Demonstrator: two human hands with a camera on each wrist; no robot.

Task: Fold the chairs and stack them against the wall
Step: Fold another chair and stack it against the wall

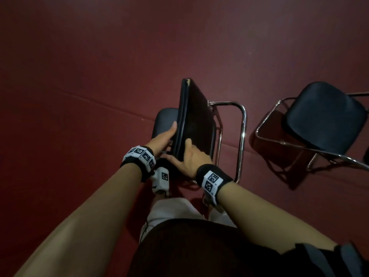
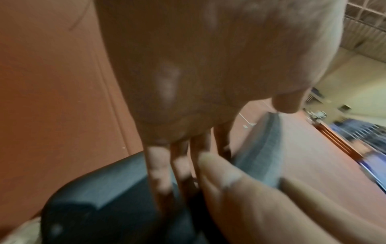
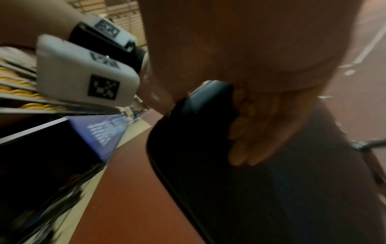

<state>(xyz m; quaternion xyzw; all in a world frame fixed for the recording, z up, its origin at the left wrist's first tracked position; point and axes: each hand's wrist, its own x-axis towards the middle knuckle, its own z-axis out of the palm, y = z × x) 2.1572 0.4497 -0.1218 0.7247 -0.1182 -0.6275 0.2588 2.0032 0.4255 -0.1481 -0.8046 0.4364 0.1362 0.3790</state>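
A folding chair with a chrome frame (image 1: 242, 126) stands in front of me. Its black seat (image 1: 197, 116) is swung up on edge, close beside the black backrest (image 1: 164, 118). My left hand (image 1: 163, 137) lies against the seat's left face, its thumb along the rim. In the left wrist view its fingers (image 2: 158, 165) reach straight down between the backrest pad (image 2: 100, 198) and the seat edge (image 2: 263, 145). My right hand (image 1: 189, 158) grips the seat's near edge, thumb on the underside. Its fingers (image 3: 250, 132) curl round the seat (image 3: 229, 181).
A second chair (image 1: 325, 116) stands unfolded at the right on the dark red floor (image 1: 79, 76), its chrome legs close to the first chair's frame. My legs are right behind the chair. The wrist views show a lit screen (image 3: 104, 130) and shelving in the distance.
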